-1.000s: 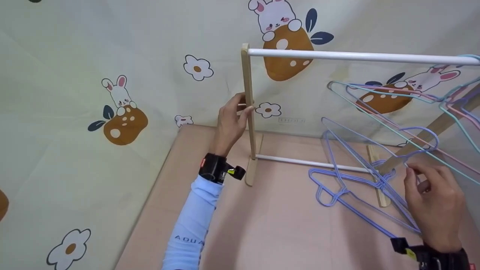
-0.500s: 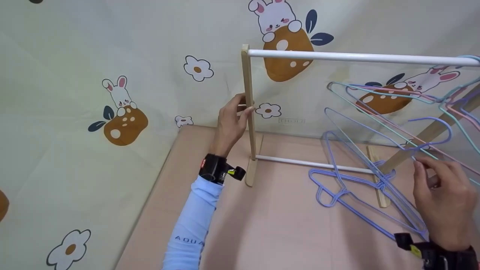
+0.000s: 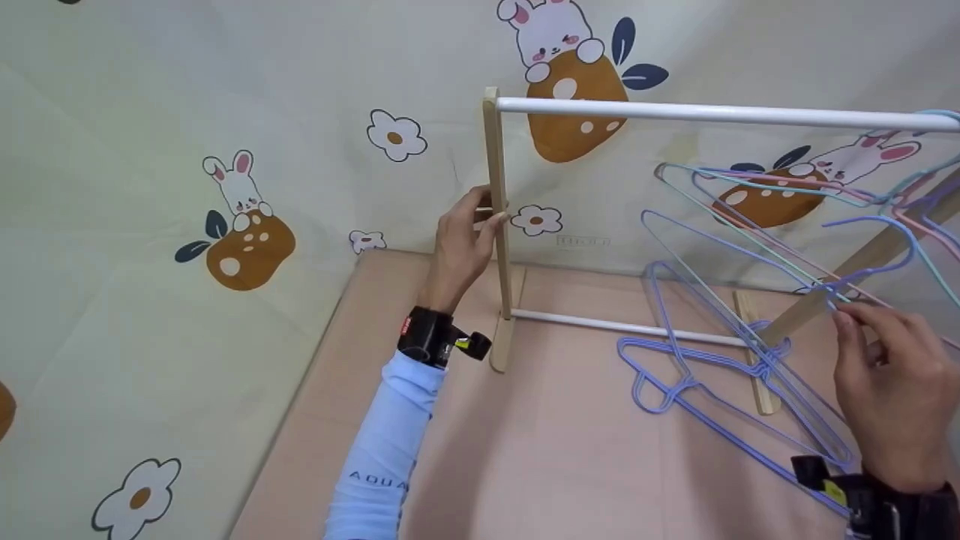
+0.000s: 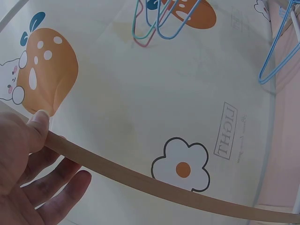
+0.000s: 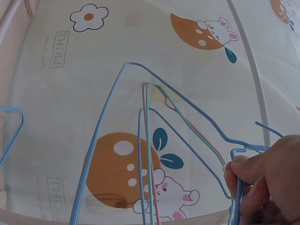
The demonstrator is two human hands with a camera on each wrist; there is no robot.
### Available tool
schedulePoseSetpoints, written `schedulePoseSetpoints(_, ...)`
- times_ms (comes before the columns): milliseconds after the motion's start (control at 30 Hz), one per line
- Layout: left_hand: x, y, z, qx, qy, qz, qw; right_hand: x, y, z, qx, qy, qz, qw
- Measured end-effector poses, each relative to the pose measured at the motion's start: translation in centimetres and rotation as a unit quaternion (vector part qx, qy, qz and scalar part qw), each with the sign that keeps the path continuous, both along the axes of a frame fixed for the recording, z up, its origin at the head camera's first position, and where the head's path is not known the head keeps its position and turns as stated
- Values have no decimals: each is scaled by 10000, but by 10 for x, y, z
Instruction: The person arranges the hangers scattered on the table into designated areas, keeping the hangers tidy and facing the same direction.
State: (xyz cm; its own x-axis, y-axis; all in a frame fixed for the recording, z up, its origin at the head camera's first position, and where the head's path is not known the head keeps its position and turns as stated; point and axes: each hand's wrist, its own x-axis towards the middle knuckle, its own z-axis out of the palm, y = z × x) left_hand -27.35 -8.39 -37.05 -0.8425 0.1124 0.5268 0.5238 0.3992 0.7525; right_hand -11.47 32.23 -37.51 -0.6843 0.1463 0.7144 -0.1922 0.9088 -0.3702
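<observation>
In the head view my left hand [image 3: 461,247] grips the wooden left post [image 3: 494,150] of a garment rack about halfway up, thumb on one side and fingers on the other. My right hand [image 3: 892,390], at the right, pinches a blue clothes hanger [image 3: 913,241] just below its hook. The hook points up and its open end faces left, well under the white top rail [image 3: 705,112]. In the right wrist view thumb and fingertips meet at the twisted neck, and the hanger's blue arm [image 5: 176,93] spreads to the left.
Green, pink and blue hangers [image 3: 892,202] hang at the rail's right end, behind the held one. Several more blue hangers [image 3: 681,385] lie in a pile on the pink surface [image 3: 562,435]. A white lower rod [image 3: 592,322] joins the rack's feet. A patterned wall covering stands close behind.
My right hand has moved right and slightly up with the blue hanger, and its hook has risen and turned a little. My left hand has stayed on the post.
</observation>
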Motion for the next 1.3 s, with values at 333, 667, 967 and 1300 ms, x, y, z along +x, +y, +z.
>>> schedulePoseSetpoints(333,0,-1,0,-168,97,46,9998,-7,4,11,-194,641,223,9975)
schedulePoseSetpoints(667,0,-1,1,-213,26,116,9997,-14,4,18,-239,577,-128,9980)
schedulePoseSetpoints(967,0,0,1,-235,-28,138,9996,-18,9,29,-393,628,-459,9962)
schedulePoseSetpoints(1300,0,0,-1,-132,15,104,9999,-33,15,45,-492,908,-553,9931)
